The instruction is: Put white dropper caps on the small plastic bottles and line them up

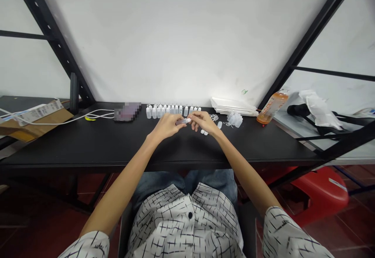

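Note:
Above the black table, my left hand grips the body of a small translucent plastic dropper bottle, which lies nearly sideways. The fingers of my right hand close on the white cap at the bottle's tip. Behind my hands stand rows of similar white-capped bottles. Near my right hand lie a few small white caps, a single loose bottle and a little heap of thin white pieces. More loose bottles are piled to the right.
A stack of white sheets or bags lies by the wall. An orange drink bottle leans at the right upright. On the left are a pixelated flat object, a white cable and a cardboard box. Below right is a red stool.

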`<state>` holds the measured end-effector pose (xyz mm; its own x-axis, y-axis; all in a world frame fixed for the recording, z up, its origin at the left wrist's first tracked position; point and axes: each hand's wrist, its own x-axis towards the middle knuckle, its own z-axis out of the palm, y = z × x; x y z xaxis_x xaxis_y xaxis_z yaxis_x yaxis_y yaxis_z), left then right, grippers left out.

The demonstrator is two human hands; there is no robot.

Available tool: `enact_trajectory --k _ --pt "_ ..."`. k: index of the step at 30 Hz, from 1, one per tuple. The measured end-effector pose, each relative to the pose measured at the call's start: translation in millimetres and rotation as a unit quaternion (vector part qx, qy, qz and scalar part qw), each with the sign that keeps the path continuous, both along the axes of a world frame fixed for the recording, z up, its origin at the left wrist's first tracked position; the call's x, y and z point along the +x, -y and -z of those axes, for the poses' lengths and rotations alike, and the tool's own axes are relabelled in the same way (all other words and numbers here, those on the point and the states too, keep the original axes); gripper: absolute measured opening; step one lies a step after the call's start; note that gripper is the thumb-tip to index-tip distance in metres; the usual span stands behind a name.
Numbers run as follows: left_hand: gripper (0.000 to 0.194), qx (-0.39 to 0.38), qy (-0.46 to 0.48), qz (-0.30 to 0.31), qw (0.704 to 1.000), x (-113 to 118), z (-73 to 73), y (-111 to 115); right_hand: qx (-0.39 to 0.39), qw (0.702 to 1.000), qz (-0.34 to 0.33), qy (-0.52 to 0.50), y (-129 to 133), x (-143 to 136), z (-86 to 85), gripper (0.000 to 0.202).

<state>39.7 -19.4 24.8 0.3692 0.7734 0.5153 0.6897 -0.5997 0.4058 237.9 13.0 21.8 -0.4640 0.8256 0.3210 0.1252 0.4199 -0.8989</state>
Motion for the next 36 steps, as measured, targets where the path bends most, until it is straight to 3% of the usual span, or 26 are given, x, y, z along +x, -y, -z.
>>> enact_trajectory --k 10,18,25,32,36 --pt "0.015 0.021 -0.047 -0.015 0.999 2 1.5 3 -0.022 0.999 -0.014 0.040 4 0 -2.6 0.051" --pt "0.017 -0.003 0.009 0.016 1.000 9 -2.7 6 -0.048 0.998 -0.030 0.020 8 6 -12.6 0.055" --pt "0.014 0.027 -0.005 0.001 1.000 8 -2.8 7 -0.046 0.998 -0.023 0.044 3 1 -3.9 0.061" --pt "0.021 0.000 0.058 0.010 0.998 5 -0.8 2 0.008 0.999 -0.005 0.034 1 3 -4.9 0.059" --pt "0.020 0.028 0.031 -0.009 0.999 6 0.4 3 0.005 0.999 -0.007 0.047 -1 3 -1.9 0.058"
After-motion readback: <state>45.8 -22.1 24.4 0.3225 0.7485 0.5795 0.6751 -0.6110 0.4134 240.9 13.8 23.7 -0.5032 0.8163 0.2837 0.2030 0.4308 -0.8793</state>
